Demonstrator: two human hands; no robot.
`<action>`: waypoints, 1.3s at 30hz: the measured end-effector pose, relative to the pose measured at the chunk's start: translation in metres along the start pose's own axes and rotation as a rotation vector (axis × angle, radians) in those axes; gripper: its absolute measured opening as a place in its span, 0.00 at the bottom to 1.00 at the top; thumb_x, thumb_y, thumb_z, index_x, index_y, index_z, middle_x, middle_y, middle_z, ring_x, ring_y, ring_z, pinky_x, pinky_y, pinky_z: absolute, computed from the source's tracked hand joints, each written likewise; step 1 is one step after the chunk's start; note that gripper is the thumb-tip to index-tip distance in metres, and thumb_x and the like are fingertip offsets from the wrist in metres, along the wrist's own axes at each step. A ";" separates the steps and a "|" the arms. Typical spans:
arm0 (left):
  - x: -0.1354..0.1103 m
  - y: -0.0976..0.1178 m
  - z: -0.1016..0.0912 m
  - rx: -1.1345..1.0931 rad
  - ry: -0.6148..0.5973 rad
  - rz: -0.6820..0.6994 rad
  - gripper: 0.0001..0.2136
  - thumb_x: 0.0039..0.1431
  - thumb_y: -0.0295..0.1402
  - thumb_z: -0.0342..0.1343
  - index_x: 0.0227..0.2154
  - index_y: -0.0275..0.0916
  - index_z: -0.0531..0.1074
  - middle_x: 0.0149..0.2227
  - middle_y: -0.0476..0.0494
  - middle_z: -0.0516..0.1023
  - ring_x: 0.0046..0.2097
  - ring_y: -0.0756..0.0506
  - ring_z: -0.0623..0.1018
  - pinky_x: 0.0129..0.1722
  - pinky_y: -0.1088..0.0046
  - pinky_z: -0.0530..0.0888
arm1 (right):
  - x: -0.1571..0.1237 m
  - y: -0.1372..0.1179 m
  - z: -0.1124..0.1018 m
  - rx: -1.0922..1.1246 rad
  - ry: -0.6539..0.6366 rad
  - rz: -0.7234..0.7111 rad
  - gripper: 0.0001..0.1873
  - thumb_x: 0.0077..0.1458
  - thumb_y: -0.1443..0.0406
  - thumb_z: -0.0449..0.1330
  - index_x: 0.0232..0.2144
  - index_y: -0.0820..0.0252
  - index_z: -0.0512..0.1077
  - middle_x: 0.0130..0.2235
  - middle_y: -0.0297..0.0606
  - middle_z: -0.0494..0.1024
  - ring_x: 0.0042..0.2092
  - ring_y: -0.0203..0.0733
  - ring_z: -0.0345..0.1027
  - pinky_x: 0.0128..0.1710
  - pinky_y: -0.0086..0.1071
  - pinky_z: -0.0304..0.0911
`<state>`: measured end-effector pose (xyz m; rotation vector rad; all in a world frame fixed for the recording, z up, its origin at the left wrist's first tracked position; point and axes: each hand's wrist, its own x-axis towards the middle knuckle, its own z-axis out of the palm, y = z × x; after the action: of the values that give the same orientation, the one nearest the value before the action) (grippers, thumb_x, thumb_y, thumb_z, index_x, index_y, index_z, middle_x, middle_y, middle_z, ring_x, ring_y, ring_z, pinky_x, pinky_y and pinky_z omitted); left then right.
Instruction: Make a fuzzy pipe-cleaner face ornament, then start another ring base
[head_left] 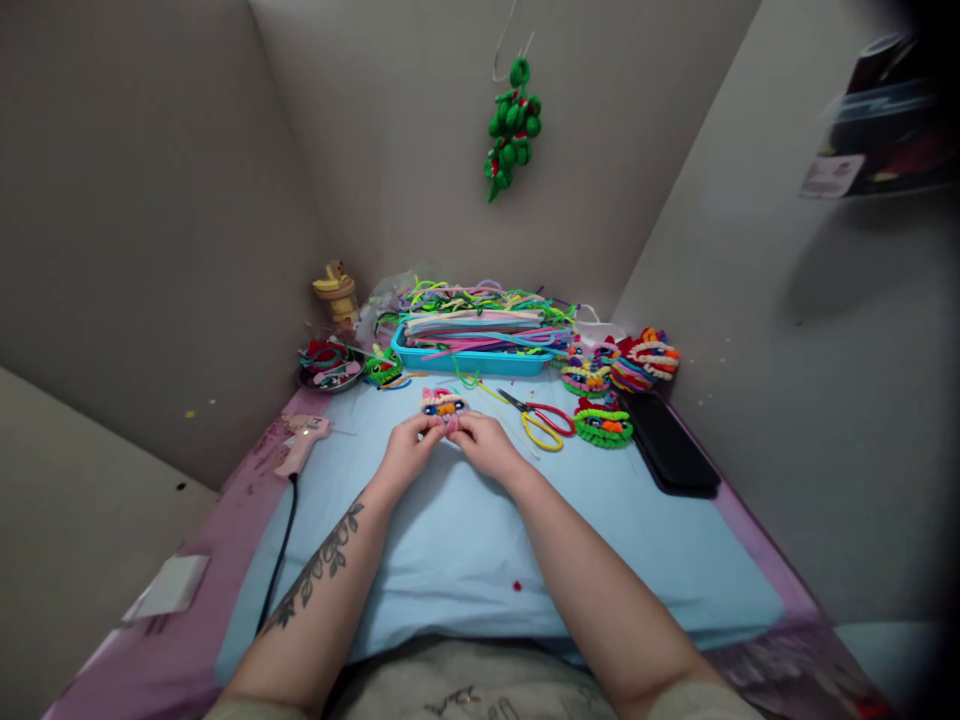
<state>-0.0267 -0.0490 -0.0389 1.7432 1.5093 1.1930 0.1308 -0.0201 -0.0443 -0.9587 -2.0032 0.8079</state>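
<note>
Between my two hands is a small pipe-cleaner figure [444,405], pale with pink on top, dark blue eyes and an orange beak. My left hand [414,440] pinches its lower left side. Opposite it, my right hand [484,440] pinches the lower right, close to a pink bit at the bottom. The fingertips of both hands nearly meet there and hide the lower part of the figure. Just right of my right hand lie scissors [541,418] with one red and one yellow handle, blades apart.
A blue tray [480,362] heaped with pipe cleaners stands at the back. Finished-looking green figure [602,425] and black phone-like slab [667,445] lie right. A pink glue gun [304,445] with black cord lies left, near a bowl [330,375]. Green ornament [514,130] hangs above.
</note>
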 end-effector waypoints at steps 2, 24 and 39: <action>0.000 -0.001 0.001 0.035 -0.011 0.009 0.08 0.53 0.36 0.56 0.26 0.37 0.76 0.29 0.46 0.79 0.33 0.47 0.74 0.34 0.74 0.68 | 0.000 0.000 -0.001 -0.083 -0.040 -0.008 0.07 0.54 0.70 0.56 0.27 0.61 0.74 0.31 0.38 0.75 0.35 0.39 0.67 0.38 0.30 0.60; -0.003 0.006 0.005 0.068 0.009 0.075 0.07 0.53 0.33 0.55 0.26 0.38 0.77 0.29 0.45 0.79 0.33 0.48 0.76 0.33 0.75 0.71 | -0.004 -0.002 -0.005 -0.318 -0.177 0.006 0.10 0.56 0.68 0.54 0.33 0.60 0.76 0.36 0.40 0.77 0.39 0.40 0.69 0.39 0.30 0.61; -0.004 0.012 0.001 0.009 -0.152 0.010 0.09 0.50 0.29 0.51 0.20 0.36 0.75 0.24 0.48 0.77 0.28 0.50 0.72 0.31 0.76 0.68 | -0.007 0.002 -0.013 -0.158 0.160 -0.382 0.14 0.56 0.72 0.53 0.36 0.55 0.78 0.36 0.41 0.76 0.43 0.44 0.65 0.45 0.37 0.64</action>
<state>-0.0201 -0.0552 -0.0298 1.8064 1.4200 1.0352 0.1451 -0.0220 -0.0421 -0.6694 -2.0430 0.3571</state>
